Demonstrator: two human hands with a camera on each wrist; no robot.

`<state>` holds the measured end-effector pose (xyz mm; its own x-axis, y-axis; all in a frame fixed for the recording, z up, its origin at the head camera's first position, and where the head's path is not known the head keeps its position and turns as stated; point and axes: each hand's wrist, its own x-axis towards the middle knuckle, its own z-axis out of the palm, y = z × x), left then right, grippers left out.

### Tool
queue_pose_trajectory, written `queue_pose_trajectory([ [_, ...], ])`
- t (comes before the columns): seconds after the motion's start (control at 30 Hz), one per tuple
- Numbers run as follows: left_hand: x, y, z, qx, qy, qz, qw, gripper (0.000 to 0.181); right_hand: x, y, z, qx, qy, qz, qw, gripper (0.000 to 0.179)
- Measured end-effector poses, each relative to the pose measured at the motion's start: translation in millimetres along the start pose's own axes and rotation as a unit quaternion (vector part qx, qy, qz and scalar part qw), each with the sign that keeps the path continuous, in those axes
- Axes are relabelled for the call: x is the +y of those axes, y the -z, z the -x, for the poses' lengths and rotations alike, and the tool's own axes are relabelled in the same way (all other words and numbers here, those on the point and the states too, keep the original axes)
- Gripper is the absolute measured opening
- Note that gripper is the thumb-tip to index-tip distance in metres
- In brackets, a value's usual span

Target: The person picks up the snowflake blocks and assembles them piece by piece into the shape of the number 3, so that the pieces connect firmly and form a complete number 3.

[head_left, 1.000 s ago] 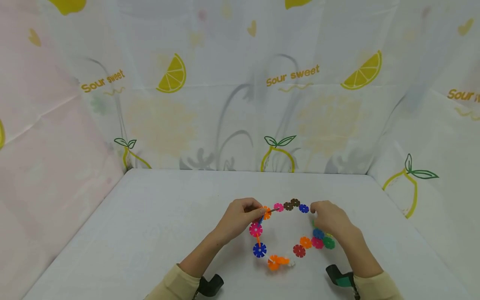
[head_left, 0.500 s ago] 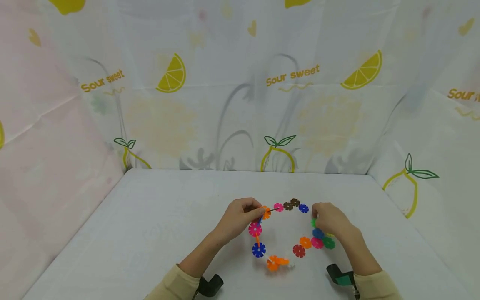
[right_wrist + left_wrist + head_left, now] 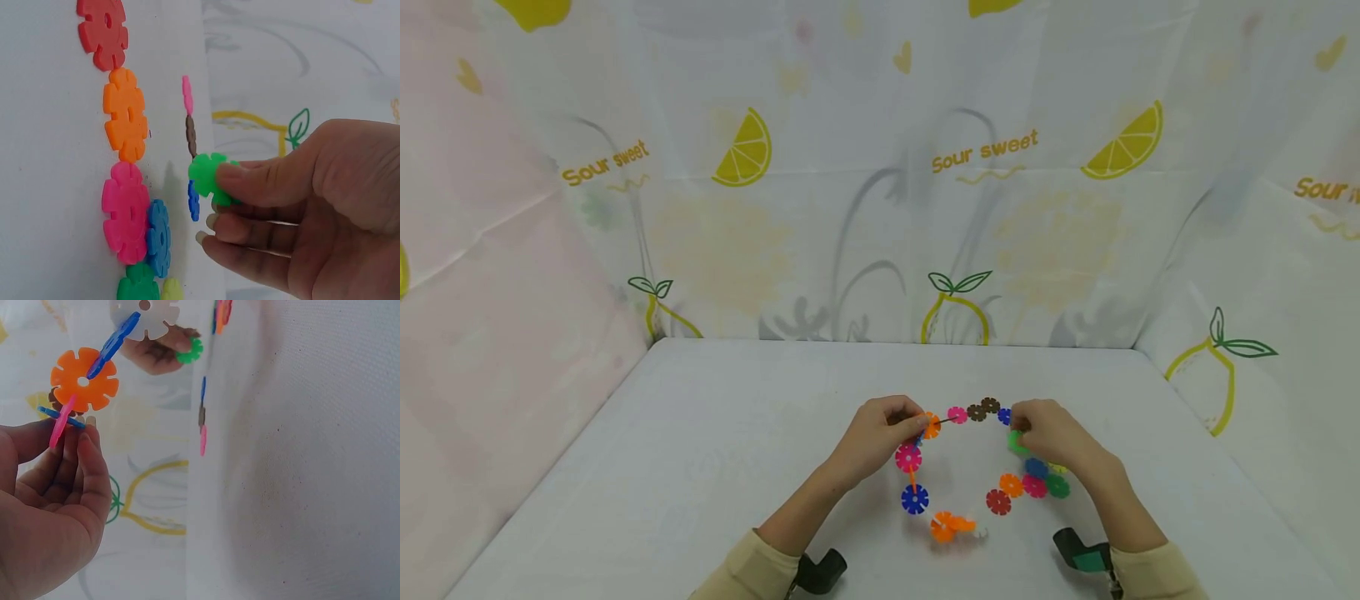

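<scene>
"Two hands busy, I see. What's hard to make out?"

"The yellow disc [image 3: 172, 289]: only a sliver shows in the head view, and the right wrist view cuts it off. I also can't tell which piece of the linked chain [image 3: 910, 502] my left fingertips meet."

"And your grip?"

"My right hand [image 3: 1054, 432] pinches the light green disc [image 3: 203, 177] between thumb and fingers, above the white table [image 3: 737, 458]. My left hand [image 3: 876, 437] pinches the chain's far end; the rest curves back toward me."

"Count the loose ones."

"Four at the back: one rear pink disc [image 3: 957, 414], two brown discs [image 3: 976, 412], one rear blue disc [image 3: 1003, 416], partly behind my right fingers. Six on my right: one red disc [image 3: 101, 36], one orange disc [image 3: 120, 119], one front pink disc [image 3: 122, 209], one front blue disc [image 3: 157, 244], one dark green disc [image 3: 139, 285], and that yellow one."
</scene>
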<state>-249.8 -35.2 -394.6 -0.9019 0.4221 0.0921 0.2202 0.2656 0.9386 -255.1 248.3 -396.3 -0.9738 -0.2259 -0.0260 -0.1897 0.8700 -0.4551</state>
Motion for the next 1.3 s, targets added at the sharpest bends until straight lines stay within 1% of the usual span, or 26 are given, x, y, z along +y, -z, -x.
queue_pose_trajectory([
  [0.07, -0.2, 0.1, 0.0, 0.001, -0.001, 0.003, 1.0000, 0.018, -1.1, -0.2, -1.2, 0.000, 0.017, -0.020, 0.9996, 0.010],
  [0.13, -0.3, 0.1, -0.1, 0.002, -0.002, 0.005, 1.0000, 0.018, -2.8, 0.1, -2.1, -0.007, 0.033, -0.053, 0.9981, 0.007],
  [0.23, -0.9, 0.4, -0.2, 0.001, -0.005, 0.005, 1.0000, 0.019, -7.7, 1.7, -1.9, -0.025, 0.050, -0.114, 0.9919, 0.003],
  [0.33, -1.0, 0.8, -0.2, 0.002, -0.007, 0.005, 1.0000, 0.020, -14.4, 3.9, -1.2, -0.031, 0.067, -0.151, 0.9857, 0.004],
  [0.5, -1.4, 1.4, -0.3, 0.004, -0.010, 0.008, 0.9999, 0.019, -23.3, 6.8, -1.1, -0.019, 0.084, -0.174, 0.9809, 0.009],
  [0.7, -1.7, 1.4, -1.3, 0.006, -0.014, 0.012, 0.9998, 0.017, -32.6, 8.7, 1.1, -0.002, 0.089, -0.204, 0.9749, 0.015],
  [0.8, -1.1, 0.8, -1.4, 0.007, -0.014, 0.010, 0.9998, 0.016, -36.4, 9.0, 2.9, 0.000, 0.095, -0.230, 0.9686, 0.017],
  [0.93, 0.3, 0.1, -1.0, 0.010, -0.013, 0.008, 0.9998, 0.016, -39.9, 8.2, 3.4, -0.007, 0.111, -0.267, 0.9573, 0.017],
  [1.1, 1.4, -0.9, -0.7, 0.012, -0.016, 0.007, 0.9998, 0.016, -43.2, 5.5, 2.2, -0.011, 0.131, -0.300, 0.9451, 0.017],
  [1.23, 1.7, -1.4, -0.6, 0.010, -0.019, 0.006, 0.9997, 0.017, -45.5, 3.1, 1.2, -0.015, 0.138, -0.319, 0.9375, 0.018],
  [1.3, 1.5, -1.6, -0.7, 0.009, -0.020, 0.005, 0.9997, 0.017, -46.4, 2.3, 1.2, -0.019, 0.138, -0.323, 0.9363, 0.019],
])
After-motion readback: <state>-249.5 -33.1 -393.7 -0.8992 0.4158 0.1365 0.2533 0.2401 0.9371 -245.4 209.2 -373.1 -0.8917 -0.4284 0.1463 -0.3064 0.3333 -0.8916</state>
